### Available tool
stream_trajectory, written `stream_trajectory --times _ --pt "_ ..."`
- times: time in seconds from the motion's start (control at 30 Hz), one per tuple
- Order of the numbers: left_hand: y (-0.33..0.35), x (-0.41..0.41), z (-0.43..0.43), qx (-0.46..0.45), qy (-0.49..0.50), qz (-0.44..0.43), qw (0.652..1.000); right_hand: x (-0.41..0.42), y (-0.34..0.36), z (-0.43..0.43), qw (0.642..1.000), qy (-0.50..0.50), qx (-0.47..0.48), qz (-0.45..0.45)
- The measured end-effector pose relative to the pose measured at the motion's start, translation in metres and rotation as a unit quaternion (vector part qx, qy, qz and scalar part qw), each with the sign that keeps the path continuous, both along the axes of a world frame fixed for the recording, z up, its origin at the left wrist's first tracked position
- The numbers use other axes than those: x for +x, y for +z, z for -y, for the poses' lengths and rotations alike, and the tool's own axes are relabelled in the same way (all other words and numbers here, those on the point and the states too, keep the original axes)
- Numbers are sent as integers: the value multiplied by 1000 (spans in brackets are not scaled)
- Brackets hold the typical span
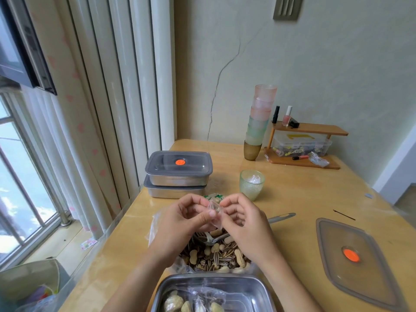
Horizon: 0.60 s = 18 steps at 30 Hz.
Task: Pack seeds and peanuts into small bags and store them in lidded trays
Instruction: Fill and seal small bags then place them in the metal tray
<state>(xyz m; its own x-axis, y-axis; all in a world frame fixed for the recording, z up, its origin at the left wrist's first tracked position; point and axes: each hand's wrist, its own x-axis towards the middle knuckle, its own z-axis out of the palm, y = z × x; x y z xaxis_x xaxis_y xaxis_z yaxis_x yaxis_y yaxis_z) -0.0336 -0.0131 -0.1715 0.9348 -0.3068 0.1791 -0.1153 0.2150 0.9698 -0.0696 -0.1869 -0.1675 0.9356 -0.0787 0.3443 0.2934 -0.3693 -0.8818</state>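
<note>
Both hands are raised over an open plastic bag of sunflower seeds and peanuts [216, 255] on the wooden table [304, 199]. My left hand [184, 219] and my right hand [245, 219] pinch a small clear bag [215, 210] between their fingertips. A metal spoon [279, 218] lies in the seed bag, its handle pointing right. At the bottom edge stands an open steel tray [247, 289] holding several filled small bags [202, 300]. Its grey lid [351, 262] with an orange dot lies to the right.
Two stacked steel trays [177, 174] with a grey lid stand at the back left. A green glass [251, 184] holds clear bags. A tall stack of cups [258, 122] and a wooden shelf [306, 145] with small items stand by the wall.
</note>
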Motion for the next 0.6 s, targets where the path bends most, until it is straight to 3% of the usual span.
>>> stream_trajectory --times 0.07,0.2,0.47,0.6 --pt "-1 -1 1 47 37 40 997 1 -2 0 999 -33 -22 3" --pt "-3 -2 3 193 134 165 958 -2 -3 -3 994 -45 -96 26" --pt "4 -6 2 98 70 70 990 -8 8 -5 994 56 -80 41" --pt "2 -6 1 119 78 105 984 -6 3 -7 993 28 -103 47"
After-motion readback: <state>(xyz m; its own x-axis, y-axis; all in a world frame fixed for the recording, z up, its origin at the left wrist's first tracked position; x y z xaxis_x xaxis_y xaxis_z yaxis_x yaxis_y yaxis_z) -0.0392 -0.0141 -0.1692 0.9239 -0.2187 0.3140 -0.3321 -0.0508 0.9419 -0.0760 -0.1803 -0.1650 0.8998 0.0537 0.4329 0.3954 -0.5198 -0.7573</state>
